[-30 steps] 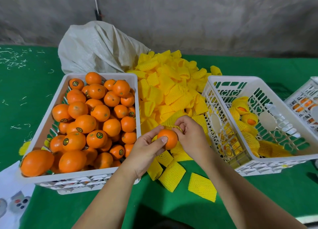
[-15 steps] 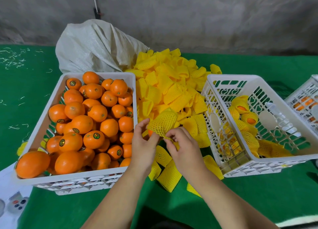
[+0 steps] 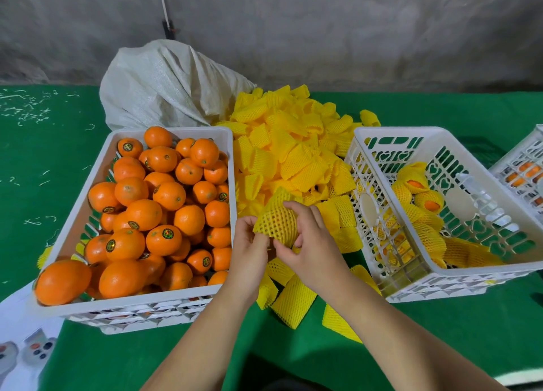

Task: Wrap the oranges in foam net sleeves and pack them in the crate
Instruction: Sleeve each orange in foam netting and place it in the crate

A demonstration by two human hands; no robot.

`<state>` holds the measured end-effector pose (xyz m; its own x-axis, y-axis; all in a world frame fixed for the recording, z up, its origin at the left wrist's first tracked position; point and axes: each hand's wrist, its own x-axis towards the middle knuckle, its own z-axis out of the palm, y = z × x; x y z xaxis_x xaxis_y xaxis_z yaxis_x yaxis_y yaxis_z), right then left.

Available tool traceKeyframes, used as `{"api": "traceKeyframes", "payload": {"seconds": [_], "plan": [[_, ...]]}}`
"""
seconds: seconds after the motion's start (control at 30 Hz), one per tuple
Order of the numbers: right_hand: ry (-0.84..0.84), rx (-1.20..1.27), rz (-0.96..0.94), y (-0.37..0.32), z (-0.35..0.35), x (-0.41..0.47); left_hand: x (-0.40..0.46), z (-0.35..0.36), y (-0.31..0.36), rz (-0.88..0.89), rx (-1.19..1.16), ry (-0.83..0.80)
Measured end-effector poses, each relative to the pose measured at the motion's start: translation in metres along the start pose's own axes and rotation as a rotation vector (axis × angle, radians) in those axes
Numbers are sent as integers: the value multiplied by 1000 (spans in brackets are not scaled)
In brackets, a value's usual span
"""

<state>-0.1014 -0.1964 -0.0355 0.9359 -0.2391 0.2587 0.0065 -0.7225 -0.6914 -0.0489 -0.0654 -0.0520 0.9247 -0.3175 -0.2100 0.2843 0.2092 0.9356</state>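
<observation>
Both hands hold one yellow foam net sleeve [image 3: 276, 226] stretched round an orange, which shows only faintly through the mesh. My left hand [image 3: 249, 252] pinches the sleeve's lower left edge. My right hand [image 3: 311, 243] grips it from the right, fingers curled over its top. A white crate [image 3: 173, 301] on the left is heaped with bare oranges [image 3: 164, 202]. The white crate [image 3: 458, 285] on the right holds several sleeved oranges [image 3: 417, 185]. A big pile of loose yellow sleeves [image 3: 291, 152] lies between the crates.
A grey woven sack [image 3: 164, 88] lies behind the left crate. Another white crate [image 3: 523, 167] with oranges stands at the far right edge. Loose sleeves [image 3: 293, 305] lie on the green cloth below my hands. A printed sheet [image 3: 20, 349] sits at the bottom left.
A second ago the orange was bare between my fingers. A sleeve was then brought over it, and now the sleeve is pulled down round the fruit, covering it.
</observation>
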Motion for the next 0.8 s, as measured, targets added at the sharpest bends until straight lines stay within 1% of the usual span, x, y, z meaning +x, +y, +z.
{"api": "traceKeyframes", "payload": {"seconds": [0.1, 0.17, 0.23, 0.33, 0.4, 0.53, 0.6, 0.63, 0.67, 0.7, 0.73, 0.77, 0.8], "plan": [[-38, 26, -5, 9, -3, 2, -4, 0, -4, 65, 34, -61], [-65, 120, 54, 17, -9, 4, -6, -1, -7, 98, 55, -104], [-97, 207, 75, 24, -14, 4, -7, -2, -8, 121, 91, -120], [-147, 405, 164, 29, -14, 0, -6, -1, -14, 236, 275, -92], [-80, 404, 208, 29, -10, -2, -7, 0, -19, 330, 378, -83], [114, 282, 248, 30, -4, -3, -13, 1, -28, 444, 534, -122], [146, 298, 285, 29, -4, -3, -15, 2, -26, 463, 543, -126], [152, 306, 289, 28, -5, -2, -16, 3, -23, 432, 486, -128], [160, 314, 283, 25, -6, -1, -17, 5, -17, 353, 366, -136], [168, 323, 275, 22, -7, 0, -17, 7, -9, 227, 203, -143], [166, 331, 267, 17, -9, 1, -16, 10, 0, 55, 2, -152], [137, 347, 263, 11, -11, 2, -15, 11, 7, -125, -184, -191], [73, 370, 257, 6, -14, 2, -13, 11, 11, -257, -316, -243]]}}
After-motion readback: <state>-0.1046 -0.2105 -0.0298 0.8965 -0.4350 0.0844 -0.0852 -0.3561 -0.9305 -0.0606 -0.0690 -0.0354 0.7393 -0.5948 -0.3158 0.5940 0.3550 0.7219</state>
